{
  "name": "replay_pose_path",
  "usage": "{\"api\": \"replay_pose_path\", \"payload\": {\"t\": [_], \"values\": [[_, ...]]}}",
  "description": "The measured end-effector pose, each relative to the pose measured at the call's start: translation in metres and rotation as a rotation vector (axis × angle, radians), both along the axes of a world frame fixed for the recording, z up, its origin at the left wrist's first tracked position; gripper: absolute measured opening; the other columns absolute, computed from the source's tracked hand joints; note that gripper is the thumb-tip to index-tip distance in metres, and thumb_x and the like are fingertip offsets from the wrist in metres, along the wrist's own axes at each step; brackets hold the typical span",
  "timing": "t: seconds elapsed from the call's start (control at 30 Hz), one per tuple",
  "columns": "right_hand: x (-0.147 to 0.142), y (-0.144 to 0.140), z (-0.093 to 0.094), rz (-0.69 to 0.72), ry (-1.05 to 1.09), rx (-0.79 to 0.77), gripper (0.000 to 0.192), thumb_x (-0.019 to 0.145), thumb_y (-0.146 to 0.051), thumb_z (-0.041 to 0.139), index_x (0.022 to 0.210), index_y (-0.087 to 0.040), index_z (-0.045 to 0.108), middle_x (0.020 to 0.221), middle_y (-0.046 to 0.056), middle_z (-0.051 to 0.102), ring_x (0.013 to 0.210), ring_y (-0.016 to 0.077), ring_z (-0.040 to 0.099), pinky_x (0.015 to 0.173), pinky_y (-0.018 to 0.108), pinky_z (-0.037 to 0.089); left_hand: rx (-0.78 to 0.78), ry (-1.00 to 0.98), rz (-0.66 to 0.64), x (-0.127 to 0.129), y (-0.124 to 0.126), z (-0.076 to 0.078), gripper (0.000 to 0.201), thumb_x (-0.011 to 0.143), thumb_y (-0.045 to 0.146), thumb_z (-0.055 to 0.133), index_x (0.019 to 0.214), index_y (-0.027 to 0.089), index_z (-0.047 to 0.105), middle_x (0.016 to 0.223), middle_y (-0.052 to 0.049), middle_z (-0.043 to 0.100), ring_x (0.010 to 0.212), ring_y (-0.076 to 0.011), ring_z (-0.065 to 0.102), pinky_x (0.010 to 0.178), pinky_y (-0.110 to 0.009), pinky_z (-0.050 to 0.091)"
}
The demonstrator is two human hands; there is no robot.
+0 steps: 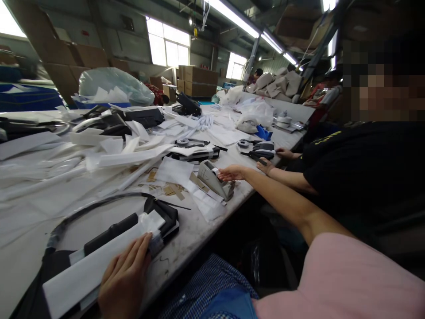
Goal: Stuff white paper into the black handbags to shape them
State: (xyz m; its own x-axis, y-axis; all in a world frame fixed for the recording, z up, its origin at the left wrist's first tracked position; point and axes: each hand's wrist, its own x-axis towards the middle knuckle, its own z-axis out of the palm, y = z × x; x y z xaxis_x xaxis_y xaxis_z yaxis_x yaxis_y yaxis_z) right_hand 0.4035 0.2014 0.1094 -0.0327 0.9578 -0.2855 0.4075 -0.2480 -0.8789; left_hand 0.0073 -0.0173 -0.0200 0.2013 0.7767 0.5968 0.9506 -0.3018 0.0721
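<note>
My left hand (128,274) lies with stretched fingers on a folded white sheet (96,261) at the lower left. This sheet rests along a black bag (31,277) whose dark strap (75,217) arches over the table. Clear wrapping shows on the bag near my fingertips. My right arm reaches forward, and my right hand (232,173) is at a grey tape dispenser (214,182), its fingers extended beside the tape roll. Whether the fingertips touch the tape is too small to tell.
White sheets (133,155) and scraps cover much of the table. Beyond the dispenser lies a black-and-grey bag (264,148) under a co-worker's hands (265,166). That person in black sits close on my right. Cartons (199,82) stand at the back. The table's front edge runs below my arms.
</note>
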Motion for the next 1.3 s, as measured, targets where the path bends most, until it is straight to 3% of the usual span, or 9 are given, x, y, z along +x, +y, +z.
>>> {"api": "replay_pose_path", "payload": {"t": [0.1, 0.3, 0.4, 0.53, 0.73, 0.87, 1.13, 1.23, 1.3], "values": [[0.008, -0.015, 0.014, -0.027, 0.042, -0.128, 0.023, 0.091, -0.029, 0.067, 0.078, -0.010, 0.072, 0.085, 0.012, 0.075, 0.066, 0.0114, 0.067, 0.059, 0.017, 0.057, -0.012, -0.004, -0.002, 0.001, 0.000, 0.001, 0.056, 0.100, 0.026, 0.040, 0.154, 0.029, 0.027, 0.138, -0.007, 0.061, 0.114, -0.0297, 0.063, 0.092, -0.044, 0.042], [0.036, -0.078, 0.035, -0.085, 0.076, -0.097, 0.026, 0.091, -0.037, 0.067, 0.087, -0.012, 0.075, 0.098, 0.013, 0.076, 0.069, 0.0106, 0.066, 0.054, 0.013, 0.051, -0.015, -0.015, -0.006, 0.000, 0.000, 0.001, 0.056, 0.100, 0.027, 0.038, 0.155, 0.031, 0.025, 0.138, -0.005, 0.061, 0.115, -0.0294, 0.062, 0.093, -0.045, 0.042], [0.048, -0.108, 0.021, -0.157, 0.088, -0.055, 0.029, 0.090, -0.039, 0.068, 0.087, -0.012, 0.076, 0.097, 0.014, 0.076, 0.069, 0.0108, 0.066, 0.054, 0.014, 0.051, -0.024, -0.021, -0.016, -0.001, 0.000, 0.000, 0.056, 0.101, 0.028, 0.036, 0.155, 0.032, 0.023, 0.139, -0.005, 0.060, 0.116, -0.0296, 0.061, 0.094, -0.046, 0.041], [0.054, -0.128, -0.014, -0.274, 0.088, 0.023, 0.029, 0.088, -0.041, 0.070, 0.085, -0.013, 0.076, 0.095, 0.014, 0.076, 0.069, 0.0127, 0.068, 0.055, 0.017, 0.053, -0.039, -0.017, -0.036, -0.002, 0.001, -0.001, 0.057, 0.100, 0.028, 0.035, 0.155, 0.032, 0.023, 0.140, -0.005, 0.059, 0.117, -0.0297, 0.061, 0.093, -0.046, 0.042], [0.054, -0.124, -0.063, -0.295, 0.028, 0.146, 0.030, 0.079, -0.044, 0.075, 0.082, -0.013, 0.074, 0.083, 0.010, 0.076, 0.064, 0.0138, 0.068, 0.056, 0.022, 0.055, -0.055, -0.004, -0.014, -0.004, 0.001, -0.004, 0.057, 0.100, 0.027, 0.036, 0.155, 0.033, 0.024, 0.141, -0.003, 0.058, 0.117, -0.0291, 0.061, 0.093, -0.046, 0.042], [0.055, -0.109, -0.085, -0.272, -0.059, 0.238, 0.033, 0.081, -0.046, 0.070, 0.083, -0.014, 0.073, 0.080, 0.008, 0.075, 0.064, 0.0148, 0.068, 0.061, 0.025, 0.056, -0.045, -0.027, -0.011, -0.002, 0.000, 0.000, 0.056, 0.100, 0.029, 0.035, 0.155, 0.032, 0.025, 0.140, -0.004, 0.060, 0.114, -0.0304, 0.062, 0.092, -0.047, 0.043], [0.063, -0.084, -0.089, -0.171, -0.347, 0.321, 0.021, 0.088, -0.031, 0.061, 0.078, -0.016, 0.072, 0.071, 0.004, 0.074, 0.061, 0.0151, 0.069, 0.060, 0.023, 0.052, -0.050, -0.039, -0.009, 0.001, 0.000, 0.004, 0.055, 0.101, 0.029, 0.037, 0.155, 0.032, 0.026, 0.139, -0.004, 0.060, 0.113, -0.0304, 0.063, 0.091, -0.046, 0.044], [0.064, -0.086, -0.089, -0.142, -0.464, 0.326, 0.021, 0.085, -0.024, 0.063, 0.066, -0.016, 0.070, 0.059, 0.003, 0.070, 0.054, 0.0170, 0.067, 0.059, 0.026, 0.053, -0.051, -0.044, -0.001, 0.000, -0.001, 0.003, 0.056, 0.100, 0.028, 0.038, 0.155, 0.032, 0.026, 0.139, -0.004, 0.060, 0.114, -0.0302, 0.063, 0.091, -0.045, 0.043], [0.068, -0.094, -0.088, -0.148, -0.549, 0.385, 0.019, 0.085, -0.022, 0.062, 0.070, -0.017, 0.072, 0.063, 0.005, 0.072, 0.060, 0.0204, 0.070, 0.067, 0.031, 0.056, -0.049, -0.048, -0.006, 0.000, -0.002, 0.003, 0.056, 0.100, 0.027, 0.038, 0.154, 0.032, 0.026, 0.140, -0.004, 0.059, 0.114, -0.0301, 0.063, 0.092, -0.045, 0.043]]}}
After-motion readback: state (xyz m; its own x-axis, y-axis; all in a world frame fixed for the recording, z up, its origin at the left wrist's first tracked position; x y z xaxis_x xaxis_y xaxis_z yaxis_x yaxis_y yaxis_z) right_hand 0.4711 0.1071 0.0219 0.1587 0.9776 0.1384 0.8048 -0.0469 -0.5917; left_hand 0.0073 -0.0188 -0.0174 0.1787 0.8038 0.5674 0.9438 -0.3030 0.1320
